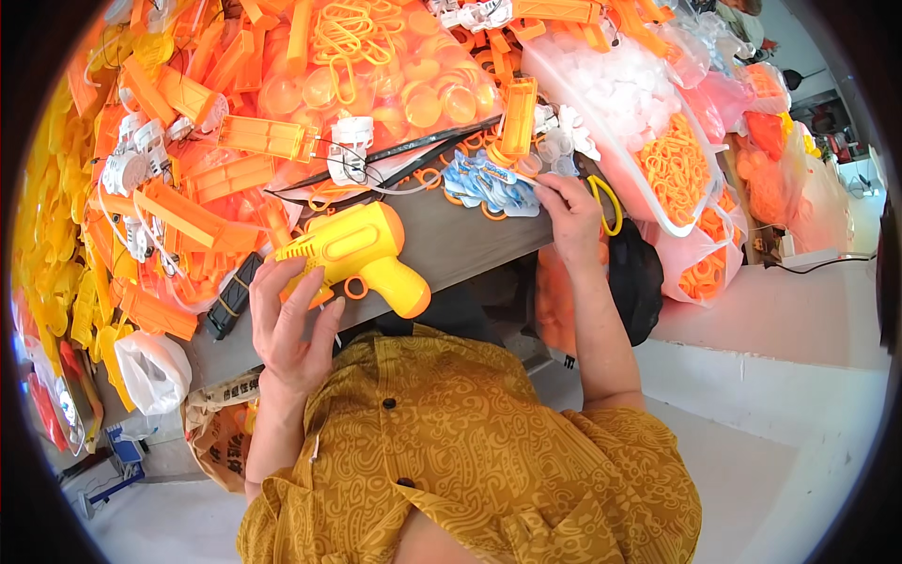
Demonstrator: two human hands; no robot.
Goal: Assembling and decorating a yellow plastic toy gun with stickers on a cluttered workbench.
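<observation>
A yellow toy gun with orange trim (352, 242) lies on its side above the near edge of the table, its handle toward me. My left hand (293, 324) has its fingers on the front end of the gun, with the thumb below the barrel. To the right, my right hand (569, 209) pinches thumb and forefinger together at the right end of a loose heap of blue-and-white stickers (487, 182). What sits between those fingertips looks like the end of one sticker, partly hidden. Small orange rings (470, 144) lie around and under the heap.
Orange plastic parts (202, 216) and white motor units with wires (349, 150) pile up at left and behind. A clear bin (693, 211) holds white pieces and orange rings. A black strapped block (233, 295) lies by my left hand; a yellow loop (607, 207) by my right.
</observation>
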